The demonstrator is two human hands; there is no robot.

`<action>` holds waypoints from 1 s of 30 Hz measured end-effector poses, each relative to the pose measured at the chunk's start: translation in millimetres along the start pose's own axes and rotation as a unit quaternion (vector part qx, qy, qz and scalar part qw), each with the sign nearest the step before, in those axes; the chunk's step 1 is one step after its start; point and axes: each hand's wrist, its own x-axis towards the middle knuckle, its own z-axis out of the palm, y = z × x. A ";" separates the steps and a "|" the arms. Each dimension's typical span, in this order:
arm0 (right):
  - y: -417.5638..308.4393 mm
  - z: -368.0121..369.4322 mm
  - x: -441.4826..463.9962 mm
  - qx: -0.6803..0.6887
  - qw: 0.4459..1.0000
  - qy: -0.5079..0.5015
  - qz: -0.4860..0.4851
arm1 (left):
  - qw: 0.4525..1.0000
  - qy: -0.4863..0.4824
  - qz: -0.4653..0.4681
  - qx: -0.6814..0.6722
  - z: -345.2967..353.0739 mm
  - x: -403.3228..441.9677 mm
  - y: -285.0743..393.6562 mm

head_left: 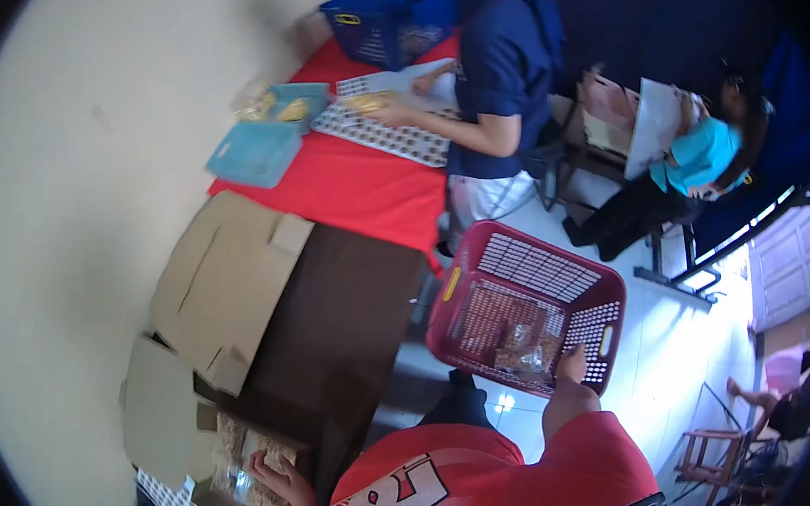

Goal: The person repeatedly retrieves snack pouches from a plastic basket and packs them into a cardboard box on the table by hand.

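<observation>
My left hand (278, 478) is over an opened cardboard box (206, 418) at the lower left. Its fingers are spread across clear packets (230, 450) of small light-brown pieces, with no firm hold visible. My right hand (571, 365) reaches down inside a dark red plastic basket (473, 358). Its fingers look curled at the edge of a clear plastic packet (523, 350) on the basket floor. The contents of that packet look brownish, but glare and blur hide the detail.
Box flaps (222, 281) lie across a dark brown table (343, 315). Beyond is a red-covered table (362, 193) with teal containers (259, 153), a dotted sheet (386, 135) and a blue basket (385, 23). One person (504, 80) stands there; another (708, 153) holds a white board (658, 125).
</observation>
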 end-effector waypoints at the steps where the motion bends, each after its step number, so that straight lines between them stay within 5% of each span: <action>1: 1.9 5.2 10.5 0.024 1.000 -0.006 0.008 | 0.999 -0.038 0.032 0.004 10.7 0.1 24.0; 3: 13.5 39.0 46.3 0.071 0.997 -0.023 0.025 | 0.991 -0.090 0.087 -0.049 43.2 -1.6 56.3; 10: 70.2 120.0 129.9 0.008 0.981 -0.180 0.073 | 0.928 -0.246 0.267 0.084 145.6 -23.3 142.3; 13: 40.6 113.6 116.4 0.018 0.961 -0.250 0.114 | 0.916 -0.295 0.259 0.082 172.6 -46.6 139.3; 15: 61.1 163.6 100.9 -0.151 0.951 -0.268 -0.030 | 0.912 -0.305 0.257 0.097 178.4 -51.8 145.4; 18: 89.6 223.3 87.7 -0.163 0.952 -0.259 -0.007 | 0.893 -0.351 0.257 0.115 181.4 -52.0 177.3; 22: 85.0 218.5 91.4 -0.109 0.935 -0.337 0.029 | 0.898 -0.347 0.221 0.159 171.7 -60.0 176.1; 24: 61.9 181.1 114.7 -0.196 0.901 -0.382 -0.055 | 0.900 -0.357 0.217 0.124 157.1 -65.4 187.9; 26: 45.4 159.7 117.8 0.044 0.880 -0.472 0.018 | 0.907 -0.352 0.206 0.106 151.1 -66.3 187.2; 27: 38.9 149.0 114.8 0.043 0.885 -0.464 0.004 | 0.909 -0.352 0.198 0.100 145.9 -66.3 185.5; 29: 6.4 117.5 100.8 -0.088 0.878 -0.378 -0.281 | 0.916 -0.354 0.187 0.038 138.7 -65.0 185.3; 30: -12.3 101.0 91.5 -0.086 0.870 -0.375 -0.306 | 0.913 -0.367 0.177 -0.011 129.7 -63.8 183.6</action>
